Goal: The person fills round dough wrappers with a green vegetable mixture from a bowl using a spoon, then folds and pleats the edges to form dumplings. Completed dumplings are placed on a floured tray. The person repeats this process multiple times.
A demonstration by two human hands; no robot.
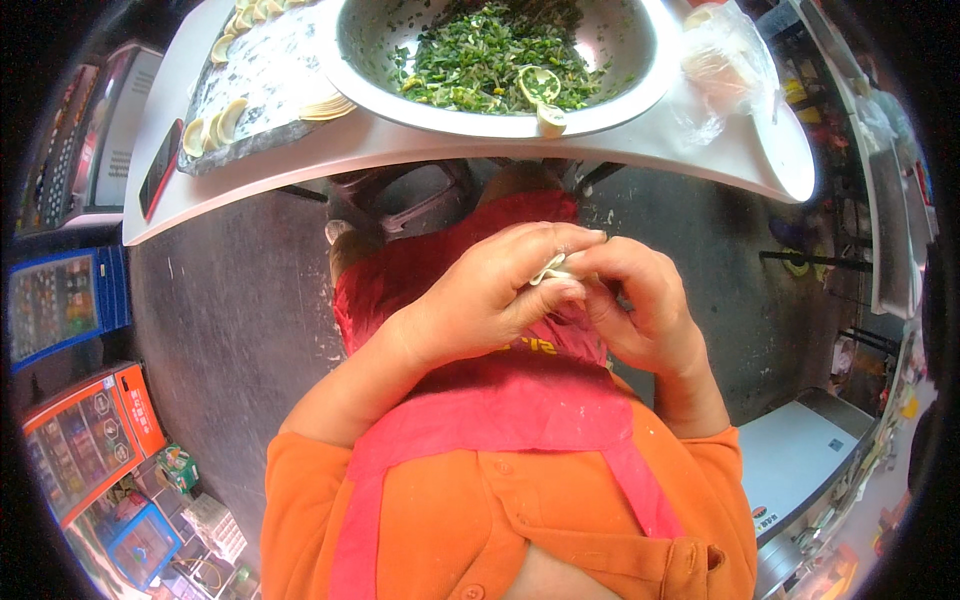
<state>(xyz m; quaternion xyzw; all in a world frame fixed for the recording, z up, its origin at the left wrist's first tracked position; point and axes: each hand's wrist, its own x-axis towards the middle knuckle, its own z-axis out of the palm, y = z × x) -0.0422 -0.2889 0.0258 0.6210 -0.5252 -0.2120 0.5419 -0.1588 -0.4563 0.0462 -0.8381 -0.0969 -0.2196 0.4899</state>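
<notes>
Above my lap, my left hand and my right hand meet, pinching a small folded dough wrapper between the fingers. Most of the wrapper is hidden by them; its pale, wavy edge shows. Beyond my hands, a large metal bowl holds a chopped green filling. A spoon-like scoop rests in the filling with its handle end over the bowl's rim. To the bowl's left lies a floured tray bearing a stack of round wrappers and several folded dumplings.
A phone-like device with a red edge lies at the white table's left end. A clear plastic bag with pale contents sits right of the bowl. Under the table is a dark stool or chair. A white-topped appliance stands at right.
</notes>
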